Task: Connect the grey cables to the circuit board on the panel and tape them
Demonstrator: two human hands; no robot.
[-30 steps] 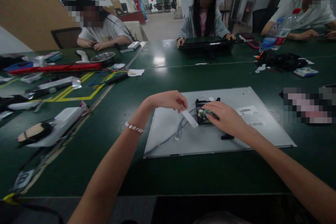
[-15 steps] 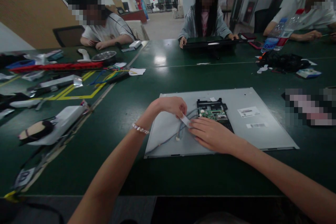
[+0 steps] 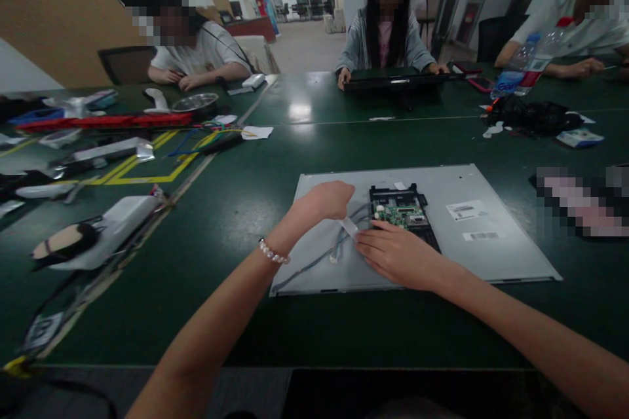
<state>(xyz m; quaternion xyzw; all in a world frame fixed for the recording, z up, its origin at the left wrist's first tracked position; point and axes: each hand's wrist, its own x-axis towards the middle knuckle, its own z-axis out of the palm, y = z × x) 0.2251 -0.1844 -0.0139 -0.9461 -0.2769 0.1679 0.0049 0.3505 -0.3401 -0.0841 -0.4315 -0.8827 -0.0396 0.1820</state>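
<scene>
A flat silver panel (image 3: 491,262) lies on the table in front of me, with a green circuit board (image 3: 400,215) in a black frame on it. Grey cables (image 3: 314,263) run from the board across the panel's left part. Over these cables stretches a short whitish strip of tape (image 3: 349,228). My left hand (image 3: 328,201) is closed at the tape's upper end, its fingertips mostly hidden behind the turned hand. My right hand (image 3: 400,252) lies flat, fingers stretched out, with the fingertips at the tape's lower end, just below the board.
To the left lie a white device (image 3: 122,226), a red strip (image 3: 108,121), a metal bowl (image 3: 195,103) and loose wires. On the right are bottles (image 3: 515,65), a black plastic bag (image 3: 533,114) and a pixelated phone-like object (image 3: 580,203). Several people sit around the table.
My left hand has turned over at the wrist and shifted slightly right, its knuckles now covering the fingertips. The right hand stays almost where it was.
</scene>
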